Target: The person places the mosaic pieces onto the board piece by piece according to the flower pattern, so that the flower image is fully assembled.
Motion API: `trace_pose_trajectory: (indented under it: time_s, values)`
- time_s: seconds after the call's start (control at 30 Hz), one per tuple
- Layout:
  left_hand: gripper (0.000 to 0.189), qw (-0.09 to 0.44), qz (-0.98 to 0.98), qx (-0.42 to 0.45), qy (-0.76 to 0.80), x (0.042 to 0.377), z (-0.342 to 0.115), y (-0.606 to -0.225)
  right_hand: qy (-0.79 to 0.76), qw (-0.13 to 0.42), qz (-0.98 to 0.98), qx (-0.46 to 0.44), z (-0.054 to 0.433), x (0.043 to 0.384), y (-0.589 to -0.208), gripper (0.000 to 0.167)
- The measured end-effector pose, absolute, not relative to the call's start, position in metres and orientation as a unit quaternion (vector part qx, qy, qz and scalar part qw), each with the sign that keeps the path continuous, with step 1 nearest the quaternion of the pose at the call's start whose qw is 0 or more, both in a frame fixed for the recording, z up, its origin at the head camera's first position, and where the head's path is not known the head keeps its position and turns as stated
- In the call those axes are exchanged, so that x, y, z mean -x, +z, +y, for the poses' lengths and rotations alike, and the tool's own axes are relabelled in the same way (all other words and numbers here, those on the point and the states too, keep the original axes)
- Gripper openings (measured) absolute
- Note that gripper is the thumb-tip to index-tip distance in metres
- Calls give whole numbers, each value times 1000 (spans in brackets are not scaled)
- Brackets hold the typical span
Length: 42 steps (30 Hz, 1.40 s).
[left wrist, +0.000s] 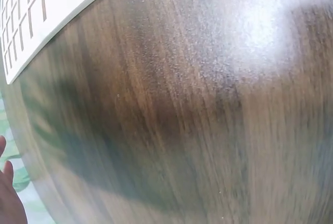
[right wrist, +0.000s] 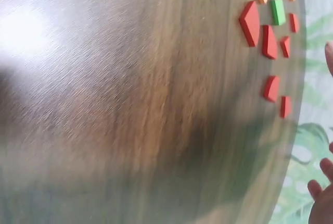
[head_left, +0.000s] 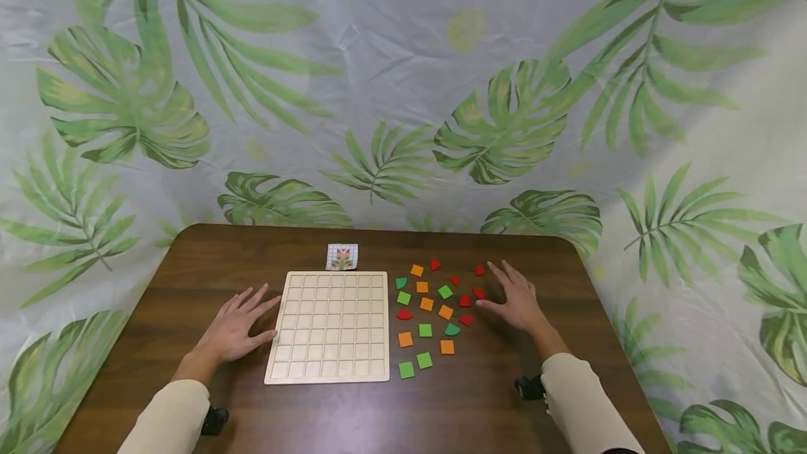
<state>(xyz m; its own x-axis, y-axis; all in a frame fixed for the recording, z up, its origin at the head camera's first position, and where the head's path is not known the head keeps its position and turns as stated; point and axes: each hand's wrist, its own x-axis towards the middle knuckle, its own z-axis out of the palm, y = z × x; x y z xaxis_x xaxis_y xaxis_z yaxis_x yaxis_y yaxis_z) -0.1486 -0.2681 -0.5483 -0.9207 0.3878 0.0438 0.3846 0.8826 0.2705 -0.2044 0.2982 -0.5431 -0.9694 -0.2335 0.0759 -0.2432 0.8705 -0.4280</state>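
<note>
Cream, square, wood-like grid board [head_left: 335, 328]: unfilled. Left hand [head_left: 236, 328], right hand [head_left: 518, 300]: spread. I judge placement unstarted; next calls for pinching a flat orange square tile [head_left: 447, 347].

A: Grid board [head_left: 333, 328]?
B: One; pale, square-celled, lying flat.
A: Loose tiles [head_left: 426, 304] beside it?
B: Orange squares [head_left: 405, 339], six; light-green squares [head_left: 425, 330], five; darker-green quarter-circles [head_left: 452, 329], two; red fan-shaped pieces [head_left: 466, 320], seven; all flat, scattered right of the board.

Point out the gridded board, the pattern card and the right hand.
Gridded board [head_left: 332, 327], head view: middle of its grid.
Pattern card [head_left: 343, 257], head view: middle of its printed picture.
Right hand [head_left: 520, 301], head view: back of the hand.
</note>
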Motion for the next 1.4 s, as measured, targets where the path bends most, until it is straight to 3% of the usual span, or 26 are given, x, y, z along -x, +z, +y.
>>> trace_pose_trajectory:
  time_s: [0.8, 1.4]
  values:
    - [70, 15, 969, -178, 172, 145, -264, -569, 244, -12, -958, -150, 263, 235, -557, 62]
    - [67, 12, 968, -176, 176, 143, -268, -582, 285, -6, -955, -86, 245, 243, -578, 51]
